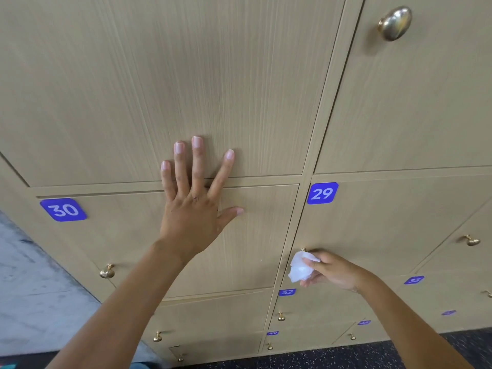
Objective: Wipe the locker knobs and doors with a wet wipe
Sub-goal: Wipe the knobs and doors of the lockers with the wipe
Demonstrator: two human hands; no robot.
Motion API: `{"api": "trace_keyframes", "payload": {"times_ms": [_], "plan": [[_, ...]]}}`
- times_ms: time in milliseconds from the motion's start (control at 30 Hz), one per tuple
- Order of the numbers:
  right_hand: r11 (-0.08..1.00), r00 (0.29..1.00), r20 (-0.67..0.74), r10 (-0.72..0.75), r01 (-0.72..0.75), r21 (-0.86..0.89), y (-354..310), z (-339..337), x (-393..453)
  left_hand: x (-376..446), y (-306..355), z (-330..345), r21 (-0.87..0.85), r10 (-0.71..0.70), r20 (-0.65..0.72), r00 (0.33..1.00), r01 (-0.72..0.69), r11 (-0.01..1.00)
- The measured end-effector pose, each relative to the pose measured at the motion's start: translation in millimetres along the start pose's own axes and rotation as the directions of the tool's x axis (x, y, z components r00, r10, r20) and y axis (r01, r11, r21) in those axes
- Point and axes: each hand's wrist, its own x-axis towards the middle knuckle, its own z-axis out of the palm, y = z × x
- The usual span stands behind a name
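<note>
White wet wipe pinched in right hand at knob.

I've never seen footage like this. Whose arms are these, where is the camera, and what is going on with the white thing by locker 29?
There is no machine here: these are a person's two bare arms, filmed by one wide-angle camera worn on their head, looking forward and down. That is why the lockers bend oddly.

In front is a wall of tan wooden lockers with blue number tags and small brass knobs. The left hand lies flat, fingers spread, across the gap between door 30 and the door above it. The right hand grips a crumpled wet wipe held against the knob of door 29, which it nearly covers. Only the knob's brass tip shows. Grey floor lies at the left, dark speckled floor at the bottom.
</note>
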Motion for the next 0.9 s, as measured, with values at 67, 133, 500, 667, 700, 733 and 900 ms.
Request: {"api": "trace_keyframes", "payload": {"times_ms": [67, 133, 500, 667, 700, 733, 900], "plan": [[0.999, 0.999, -0.027, -0.036, 0.035, -0.018, 3.8, 1.0, 2.2, 0.2, -0.1, 0.3, 0.000, -0.001, 0.000, 1.000, 0.001, 1.000], [0.997, 0.996, -0.062, -0.065, 0.061, -0.056, 7.4, 3.4, 3.6, 0.7, 0.0, -0.1, 0.005, -0.004, 0.005, 1.000, 0.004, 1.000], [0.968, 0.922, -0.361, -0.138, 0.049, -0.246, 17.5, 2.9, -11.9, 0.1, 3.4, -9.4, 0.004, -0.017, 0.034, 0.999, 0.016, 1.000], [0.914, 0.818, -0.510, -0.267, 0.048, -0.402, 1.7, 3.1, -28.8, -4.3, 19.0, -25.6, -0.101, -0.070, 0.050, 0.996, 0.075, 0.992], [0.902, 0.796, -0.525, -0.301, 0.060, -0.427, -4.0, 2.7, -32.3, -3.2, 22.8, -29.2, -0.107, -0.074, 0.042, 0.996, 0.078, 0.991], [0.885, 0.773, -0.531, -0.347, 0.082, -0.459, -9.6, 1.7, -35.5, -1.1, 25.9, -32.8, -0.110, -0.068, 0.033, 0.997, 0.072, 0.991], [0.812, 0.668, -0.523, -0.529, 0.218, -0.542, -58.3, -2.2, -57.7, 28.9, 34.7, -54.3, -0.104, 0.002, -0.033, 0.999, -0.005, 0.995]]}}
